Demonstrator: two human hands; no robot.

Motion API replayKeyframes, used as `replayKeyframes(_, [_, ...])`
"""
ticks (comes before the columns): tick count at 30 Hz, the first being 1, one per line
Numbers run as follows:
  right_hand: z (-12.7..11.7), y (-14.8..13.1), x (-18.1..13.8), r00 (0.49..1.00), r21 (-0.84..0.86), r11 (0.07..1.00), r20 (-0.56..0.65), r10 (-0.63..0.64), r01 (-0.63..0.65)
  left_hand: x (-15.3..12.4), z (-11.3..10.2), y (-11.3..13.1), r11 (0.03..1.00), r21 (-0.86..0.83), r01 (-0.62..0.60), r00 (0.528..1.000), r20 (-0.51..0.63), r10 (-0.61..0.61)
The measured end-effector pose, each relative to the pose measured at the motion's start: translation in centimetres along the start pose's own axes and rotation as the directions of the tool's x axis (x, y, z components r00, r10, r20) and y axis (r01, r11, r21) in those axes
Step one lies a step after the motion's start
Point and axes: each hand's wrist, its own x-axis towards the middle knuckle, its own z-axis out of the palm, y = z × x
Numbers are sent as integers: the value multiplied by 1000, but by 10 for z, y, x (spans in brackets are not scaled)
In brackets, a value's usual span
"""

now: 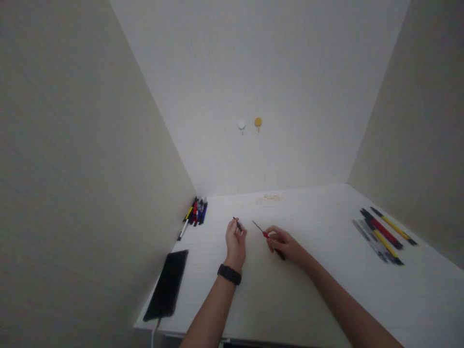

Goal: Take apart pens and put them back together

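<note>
My left hand (235, 240) is raised over the white table (300, 290), fingers pinched on a small dark pen part (237, 223) that sticks up from them. A black band sits on that wrist. My right hand (283, 243) is a little to the right, fingers closed round a red and black pen (268, 237); its thin tip points up and to the left, toward the left hand. The two hands are apart, neither touching the other.
A heap of several coloured pens (195, 212) lies at the table's back left corner by the wall. Several more pens (384, 233) lie in a row at the right. A black phone (167, 284) with a cable rests at the front left edge. Two round hooks (250, 123) hang on the back wall.
</note>
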Motion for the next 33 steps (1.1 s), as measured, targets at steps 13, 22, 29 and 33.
replayKeyframes(13, [-1, -3, -1, 998, 88, 996, -56, 40, -35, 1, -18, 7, 383, 856, -349, 927, 254, 277])
replayKeyframes(22, [0, -4, 0, 997, 91, 995, -57, 55, -50, -9, -9, 11, -356, 888, -290, 921, 360, 148])
replayKeyframes(29, [-1, -3, 0, 997, 73, 996, -55, 56, -52, -7, -10, 11, -223, 924, -310, 899, 361, 247])
replayKeyframes(33, [-2, -2, -1, 999, 60, 998, -39, 33, -31, -2, -4, 15, 180, 907, -381, 879, 295, 375])
